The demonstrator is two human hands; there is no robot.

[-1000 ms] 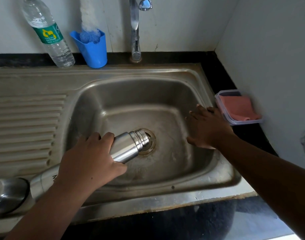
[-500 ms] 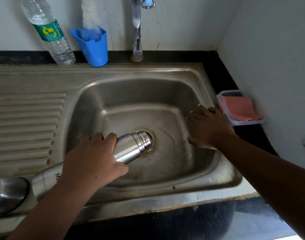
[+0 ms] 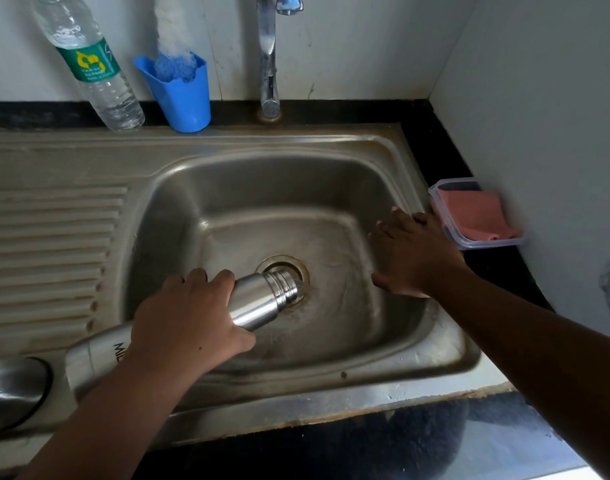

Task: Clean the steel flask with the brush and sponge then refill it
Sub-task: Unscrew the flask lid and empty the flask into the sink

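My left hand (image 3: pixel 184 320) grips the steel flask (image 3: pixel 262 299) around its middle and holds it tipped over, its open threaded neck pointing down at the drain (image 3: pixel 286 268) of the sink (image 3: pixel 383 161). My right hand (image 3: pixel 410 256) rests with straight spread fingers on the sink's right rim. The brush (image 3: pixel 173 46), white and blue, stands in a blue cup (image 3: pixel 182 95) at the back. A pink sponge (image 3: pixel 473 214) lies in a clear plastic box (image 3: pixel 445 188) on the right counter.
A plastic water bottle (image 3: pixel 92 64) with a green label leans beside the blue cup. The tap (image 3: pixel 270 53) rises behind the basin. A ribbed drainboard (image 3: pixel 47 244) lies to the left, and a rounded steel object (image 3: pixel 12 389) sits at the lower left. A wall closes the right side.
The flask's neck has tipped a little lower toward the drain. My right hand stays on the rim.
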